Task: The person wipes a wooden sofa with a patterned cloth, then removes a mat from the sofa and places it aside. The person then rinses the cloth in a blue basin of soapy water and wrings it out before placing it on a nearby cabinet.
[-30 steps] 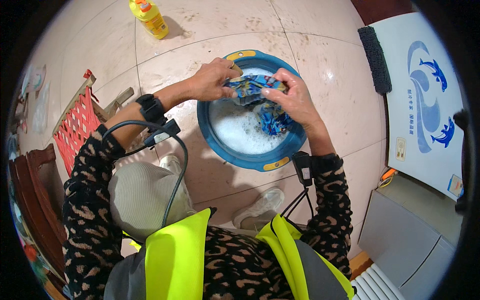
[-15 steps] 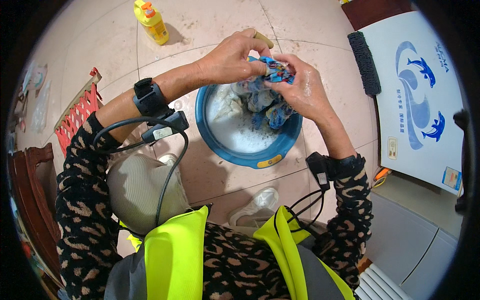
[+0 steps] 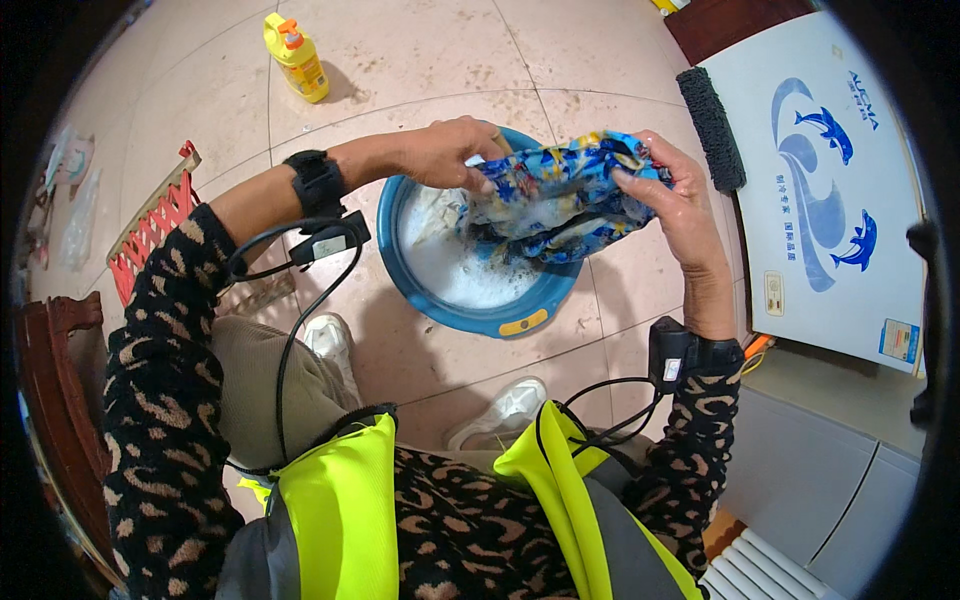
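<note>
A wet patterned cloth (image 3: 565, 190), blue with yellow, white and red patches, is stretched out above a blue basin (image 3: 440, 312). My left hand (image 3: 455, 150) is closed on its left edge and my right hand (image 3: 682, 190) grips its right end, thumb on top. The lower folds hang over the suds (image 3: 480, 285) in the basin; I cannot tell how far they dip in. Beside them, a pale cloth (image 3: 437, 212) lies partly sunk in the foam at the left side of the basin.
A yellow bottle (image 3: 300, 68) with an orange top stands on the tiled floor at the far left. A red lattice rack (image 3: 160, 232) is at the left. On the right are a white freezer (image 3: 745, 80) with blue dolphins and a dark fuzzy strip (image 3: 712, 130) along its edge.
The patterned cloth was bunched between my two hands, held close together. Now my hands are apart, the right one moved to the right, and the cloth is spread between them.
</note>
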A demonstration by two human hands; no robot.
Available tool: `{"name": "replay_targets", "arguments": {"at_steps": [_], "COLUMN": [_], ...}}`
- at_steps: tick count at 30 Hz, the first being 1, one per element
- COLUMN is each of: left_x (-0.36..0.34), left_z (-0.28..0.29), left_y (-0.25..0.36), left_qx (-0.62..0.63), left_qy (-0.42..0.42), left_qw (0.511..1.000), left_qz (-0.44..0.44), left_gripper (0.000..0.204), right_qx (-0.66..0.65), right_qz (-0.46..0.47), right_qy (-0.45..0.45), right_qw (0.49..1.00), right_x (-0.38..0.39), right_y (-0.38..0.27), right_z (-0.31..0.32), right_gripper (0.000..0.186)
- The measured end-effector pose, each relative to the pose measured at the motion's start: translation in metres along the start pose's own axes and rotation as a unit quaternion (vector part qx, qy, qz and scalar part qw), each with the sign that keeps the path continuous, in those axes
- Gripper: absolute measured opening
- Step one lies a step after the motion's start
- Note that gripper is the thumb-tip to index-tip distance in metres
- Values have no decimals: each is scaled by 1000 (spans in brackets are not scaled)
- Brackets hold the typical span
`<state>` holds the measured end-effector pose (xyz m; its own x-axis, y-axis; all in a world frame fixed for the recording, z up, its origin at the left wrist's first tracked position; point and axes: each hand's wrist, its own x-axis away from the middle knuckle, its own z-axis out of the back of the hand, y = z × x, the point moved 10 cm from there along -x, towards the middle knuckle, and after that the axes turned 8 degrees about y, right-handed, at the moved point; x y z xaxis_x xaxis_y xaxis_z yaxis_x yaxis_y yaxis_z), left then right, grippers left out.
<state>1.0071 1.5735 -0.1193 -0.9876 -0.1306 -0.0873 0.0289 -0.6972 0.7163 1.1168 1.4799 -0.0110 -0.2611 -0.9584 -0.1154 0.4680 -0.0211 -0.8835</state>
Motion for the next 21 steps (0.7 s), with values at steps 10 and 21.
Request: {"name": "replay_targets", "arguments": {"at_steps": [10, 21], "left_x": [-11, 0], "left_z": [32, 40], "left_y": [52, 31], "left_qx": [-59, -63], "left_qy": [160, 198], "left_qw": [985, 978], "left_qz": [-19, 9], "left_gripper": [26, 23], "right_qx": [135, 66], "right_qz": [62, 0], "right_qy": [13, 59], "right_qw": [989, 996], "right_x": [-10, -9], "right_y": [23, 34], "right_z": [-41, -36], "right_gripper": [50, 31]}}
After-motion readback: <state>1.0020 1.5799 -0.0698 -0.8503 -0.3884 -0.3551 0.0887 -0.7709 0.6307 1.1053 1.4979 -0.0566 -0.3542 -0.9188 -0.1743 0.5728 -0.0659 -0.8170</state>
